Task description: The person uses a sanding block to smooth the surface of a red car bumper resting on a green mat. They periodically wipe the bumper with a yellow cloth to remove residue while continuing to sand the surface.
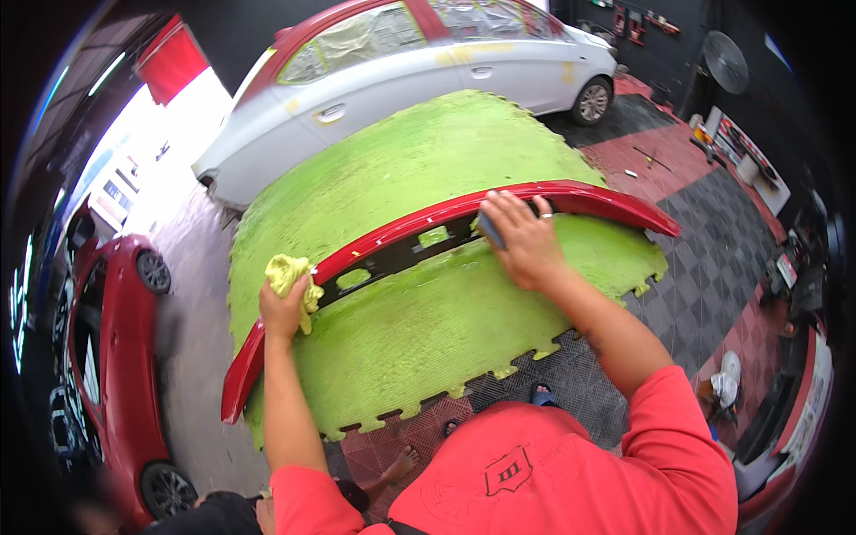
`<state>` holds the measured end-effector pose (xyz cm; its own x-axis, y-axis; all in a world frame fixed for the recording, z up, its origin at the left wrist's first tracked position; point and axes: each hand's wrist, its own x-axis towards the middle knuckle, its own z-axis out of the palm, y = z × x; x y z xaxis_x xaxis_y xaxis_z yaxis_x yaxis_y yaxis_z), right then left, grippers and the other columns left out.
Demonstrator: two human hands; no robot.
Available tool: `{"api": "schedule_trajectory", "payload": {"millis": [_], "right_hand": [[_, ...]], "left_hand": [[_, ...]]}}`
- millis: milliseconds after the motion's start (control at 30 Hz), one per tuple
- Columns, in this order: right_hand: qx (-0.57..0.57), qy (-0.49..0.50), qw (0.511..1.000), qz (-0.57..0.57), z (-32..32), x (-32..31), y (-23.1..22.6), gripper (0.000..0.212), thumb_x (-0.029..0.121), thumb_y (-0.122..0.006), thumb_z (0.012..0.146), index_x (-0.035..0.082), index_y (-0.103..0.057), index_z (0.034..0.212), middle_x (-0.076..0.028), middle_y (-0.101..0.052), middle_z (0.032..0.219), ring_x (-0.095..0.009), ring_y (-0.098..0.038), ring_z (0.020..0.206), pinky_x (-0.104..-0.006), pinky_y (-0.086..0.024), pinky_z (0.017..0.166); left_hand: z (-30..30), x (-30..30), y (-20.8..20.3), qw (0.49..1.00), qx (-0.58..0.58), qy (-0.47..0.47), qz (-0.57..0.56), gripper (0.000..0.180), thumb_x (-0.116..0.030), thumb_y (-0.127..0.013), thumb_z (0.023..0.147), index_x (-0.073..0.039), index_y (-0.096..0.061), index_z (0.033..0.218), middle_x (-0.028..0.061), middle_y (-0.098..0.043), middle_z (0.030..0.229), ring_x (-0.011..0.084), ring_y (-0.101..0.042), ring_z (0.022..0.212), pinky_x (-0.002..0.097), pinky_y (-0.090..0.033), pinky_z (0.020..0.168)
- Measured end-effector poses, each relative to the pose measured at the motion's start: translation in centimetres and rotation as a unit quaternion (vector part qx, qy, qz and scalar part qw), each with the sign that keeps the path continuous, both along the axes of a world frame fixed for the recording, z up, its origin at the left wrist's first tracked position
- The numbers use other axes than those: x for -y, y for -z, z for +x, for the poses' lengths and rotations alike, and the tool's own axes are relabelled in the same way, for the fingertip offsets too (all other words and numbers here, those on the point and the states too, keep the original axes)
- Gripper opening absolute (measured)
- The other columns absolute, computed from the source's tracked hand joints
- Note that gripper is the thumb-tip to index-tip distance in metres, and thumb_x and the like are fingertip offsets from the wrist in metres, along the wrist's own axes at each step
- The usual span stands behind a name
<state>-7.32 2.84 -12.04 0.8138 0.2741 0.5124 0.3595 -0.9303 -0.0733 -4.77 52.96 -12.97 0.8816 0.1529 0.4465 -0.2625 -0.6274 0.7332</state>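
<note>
A long, curved, glossy red car trim panel (383,234) lies across a green foam mat (383,357), with its dark cut-out inner side toward me. My left hand (282,308) is closed around a crumpled yellow cloth (287,270), which touches the panel left of its middle. Farther right, my right hand (522,239) rests over the panel's upper edge. Its fingers are closed on a small dark grey pad (489,230), pressed against the panel's near side. My palm hides part of that pad.
Beyond the mat stands a white and red car (392,94) with masked windows. A red car (125,339) is parked at left. Another person's dark sleeve (223,515) shows at lower left. Tools on a white board (744,160) and a round fan (725,62) are at right.
</note>
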Motion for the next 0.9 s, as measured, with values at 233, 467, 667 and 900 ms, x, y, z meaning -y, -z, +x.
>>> {"api": "schedule_trajectory", "payload": {"millis": [233,467,667,900], "right_hand": [[0.007,0.171,0.903,0.395,-3.0,17.0,-3.3,0.052,0.04,-0.049,0.117,0.001,-0.062,0.149,-0.031,-0.072,0.131,-0.049,-0.067,0.125,-0.052,-0.052,0.105],[0.061,0.256,0.874,0.408,-5.0,24.9,1.2,0.049,0.04,-0.049,0.118,0.005,-0.062,0.149,-0.033,-0.073,0.122,-0.052,-0.068,0.12,-0.052,-0.054,0.099],[0.094,0.23,0.882,0.401,-5.3,25.0,2.6,0.046,0.031,-0.051,0.118,0.002,-0.06,0.151,-0.03,-0.071,0.134,-0.049,-0.066,0.127,-0.0491,-0.053,0.106],[0.1,0.197,0.861,0.458,-6.2,25.4,5.5,0.045,0.026,-0.05,0.118,0.005,-0.057,0.157,-0.026,-0.067,0.144,-0.044,-0.064,0.135,-0.0479,-0.049,0.113]], "left_hand": [[-1.2,4.1,-4.0,0.999,-0.045,0.02,0.021,0.04,-0.03,-0.092,0.09,0.002,-0.077,0.11,0.0114,-0.081,0.099,0.0225,-0.077,0.086,0.0385,-0.06,0.082],[3.9,25.2,-6.5,0.986,-0.041,0.097,0.13,0.042,-0.039,-0.09,0.093,-0.001,-0.076,0.104,0.0161,-0.08,0.096,0.0308,-0.078,0.084,0.0454,-0.061,0.077],[5.3,46.4,-5.5,0.919,0.117,0.26,0.272,0.039,-0.011,-0.083,0.085,-0.004,-0.073,0.122,0.0204,-0.075,0.112,0.0408,-0.072,0.104,0.0508,-0.059,0.095],[4.6,61.1,-4.6,0.89,0.07,0.343,0.291,0.031,-0.034,-0.084,0.087,-0.01,-0.072,0.102,0.018,-0.077,0.096,0.0403,-0.077,0.089,0.0532,-0.062,0.08]]}}
